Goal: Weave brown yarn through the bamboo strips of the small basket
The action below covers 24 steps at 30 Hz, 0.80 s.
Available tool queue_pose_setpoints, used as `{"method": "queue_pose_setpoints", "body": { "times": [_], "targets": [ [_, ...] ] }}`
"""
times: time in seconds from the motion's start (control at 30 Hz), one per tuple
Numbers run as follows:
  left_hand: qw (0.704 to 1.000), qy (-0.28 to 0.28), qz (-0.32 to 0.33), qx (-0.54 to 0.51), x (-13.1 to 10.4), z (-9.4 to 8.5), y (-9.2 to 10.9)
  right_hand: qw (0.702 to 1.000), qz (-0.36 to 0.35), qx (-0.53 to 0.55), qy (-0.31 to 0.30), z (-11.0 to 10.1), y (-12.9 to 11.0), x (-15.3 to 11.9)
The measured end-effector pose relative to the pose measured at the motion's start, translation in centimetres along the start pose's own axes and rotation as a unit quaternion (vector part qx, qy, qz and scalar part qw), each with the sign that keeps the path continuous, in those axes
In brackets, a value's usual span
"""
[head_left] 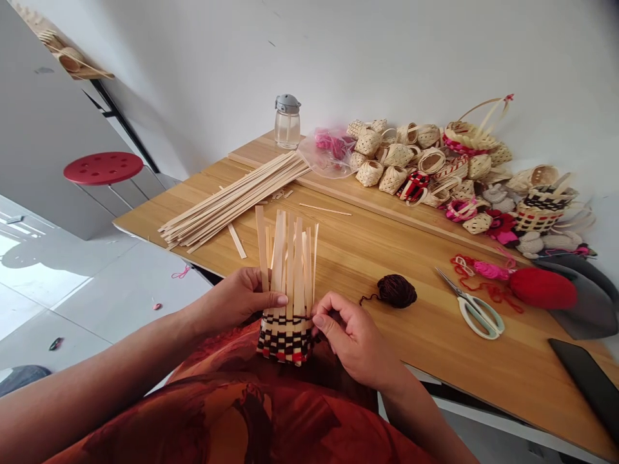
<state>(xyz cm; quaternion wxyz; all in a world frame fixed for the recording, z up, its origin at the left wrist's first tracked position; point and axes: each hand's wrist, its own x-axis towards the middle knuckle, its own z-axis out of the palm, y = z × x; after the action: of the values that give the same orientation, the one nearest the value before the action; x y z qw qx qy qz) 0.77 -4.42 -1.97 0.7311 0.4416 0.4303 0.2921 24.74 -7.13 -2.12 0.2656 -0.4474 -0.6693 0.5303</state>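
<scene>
Left hand [244, 296] grips the strips [279, 254], right hand [355, 338] pinches narrow at the basket's [284, 340] three o'clock, and an uneven tug could skew the weave!

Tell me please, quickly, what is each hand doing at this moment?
Left hand: closed on the pale strips of the half-woven basket.
Right hand: fingertips closed at its edge; what they pinch cannot be told.

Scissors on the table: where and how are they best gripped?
Probably by the looped handles of the scissors, reaching down from the person's side of the table: they lie flat, loops toward the person, pointed blades angled away.
</scene>
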Motion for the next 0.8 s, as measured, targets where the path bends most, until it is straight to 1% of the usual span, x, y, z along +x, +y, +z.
{"method": "queue_pose_setpoints", "body": {
  "times": [0.13,0.2,0.27,0.33,0.47,0.67,0.8],
  "targets": [
    [1.000,-0.003,0.013,0.010,0.0,-0.3,0.1,0.995,0.035,0.091,-0.023,0.5,-0.4,0.1],
    [1.000,-0.002,0.011,0.005,0.0,-0.6,0.1,0.992,0.047,0.113,-0.032,0.7,-0.4,0.2],
    [1.000,0.004,0.013,0.000,-0.1,-0.8,-0.1,0.993,0.042,0.103,-0.037,0.8,-0.5,0.4],
    [1.000,0.008,0.019,-0.010,-0.1,-1.0,-0.2,0.997,0.020,0.069,-0.040,0.8,-0.7,0.6],
    [0.999,0.011,0.021,-0.032,-0.4,-0.9,-0.3,0.998,-0.018,0.015,-0.055,0.3,-2.0,0.9],
    [0.999,-0.015,0.016,-0.043,-0.5,-0.5,-0.3,0.997,-0.045,0.000,-0.068,-0.5,-4.7,1.5],
    [0.999,-0.024,0.014,-0.047,-0.6,-0.4,-0.2,0.997,-0.045,-0.004,-0.064,-0.5,-5.2,1.6]
  ]
}}
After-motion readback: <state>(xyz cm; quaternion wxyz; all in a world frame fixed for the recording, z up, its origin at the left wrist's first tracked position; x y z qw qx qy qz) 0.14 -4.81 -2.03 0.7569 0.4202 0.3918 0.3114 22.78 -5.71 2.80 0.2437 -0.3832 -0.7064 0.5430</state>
